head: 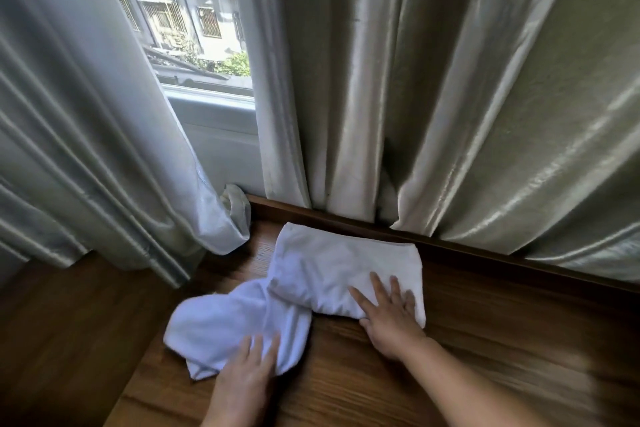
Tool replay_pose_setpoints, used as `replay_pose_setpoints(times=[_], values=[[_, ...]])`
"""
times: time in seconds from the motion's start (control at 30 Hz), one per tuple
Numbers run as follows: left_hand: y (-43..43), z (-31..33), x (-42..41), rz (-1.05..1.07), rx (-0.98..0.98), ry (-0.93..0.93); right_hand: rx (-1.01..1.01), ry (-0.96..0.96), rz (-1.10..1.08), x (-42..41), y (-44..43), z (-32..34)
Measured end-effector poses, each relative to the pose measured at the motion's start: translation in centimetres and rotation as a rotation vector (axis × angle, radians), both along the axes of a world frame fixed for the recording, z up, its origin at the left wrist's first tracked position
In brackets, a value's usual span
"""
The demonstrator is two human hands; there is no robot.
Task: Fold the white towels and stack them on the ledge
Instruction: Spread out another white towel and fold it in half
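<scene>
While my right grip (pixel 391 319), fingers flat, pins the white towel (pixel 339 263) mid-fold on the ledge (pixel 485 340), my left grip (pixel 249 378) lies flat on its loose tail (pixel 221 326) at eight o'clock. Next, I judge, that tail folds over.

Under my right grip (pixel 389 317), the towel (pixel 329 263) is plain white. The ledge (pixel 485 340) beneath it is dark brown, wood-grained.

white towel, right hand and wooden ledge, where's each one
white towel (pixel 329 263): head view, on its flat folded upper part.
right hand (pixel 391 319): head view, on the back of the hand.
wooden ledge (pixel 502 322): head view, on bare wood right of the towel.
</scene>
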State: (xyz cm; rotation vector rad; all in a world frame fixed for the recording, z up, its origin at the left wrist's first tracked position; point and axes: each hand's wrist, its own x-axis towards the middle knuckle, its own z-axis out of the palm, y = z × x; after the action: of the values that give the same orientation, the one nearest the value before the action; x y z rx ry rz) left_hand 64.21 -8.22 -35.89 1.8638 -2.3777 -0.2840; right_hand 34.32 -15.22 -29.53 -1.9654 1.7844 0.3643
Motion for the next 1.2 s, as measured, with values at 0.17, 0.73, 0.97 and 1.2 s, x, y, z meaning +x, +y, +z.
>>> replay_pose_setpoints(times=[0.17, 0.73, 0.97, 1.2], values=[[2.8, -8.5, -2.6, -0.012, -0.212, -0.147, -0.026, 0.015, -0.016, 0.8, -0.4, -0.5], [-1.8, 4.1, -10.1, -0.228, -0.283, 0.306, -0.404, -0.178, 0.118, 1.5, 5.3, 1.1], [-9.9, 5.2, -10.4, -0.021, 0.369, -0.068, -0.357, -0.178, 0.085, -2.5, 14.3, -3.6], [-11.6, 4.4, -6.6, 0.02, 0.349, -0.205, -0.521, -0.224, -0.161, -6.6, 18.8, -5.8]])
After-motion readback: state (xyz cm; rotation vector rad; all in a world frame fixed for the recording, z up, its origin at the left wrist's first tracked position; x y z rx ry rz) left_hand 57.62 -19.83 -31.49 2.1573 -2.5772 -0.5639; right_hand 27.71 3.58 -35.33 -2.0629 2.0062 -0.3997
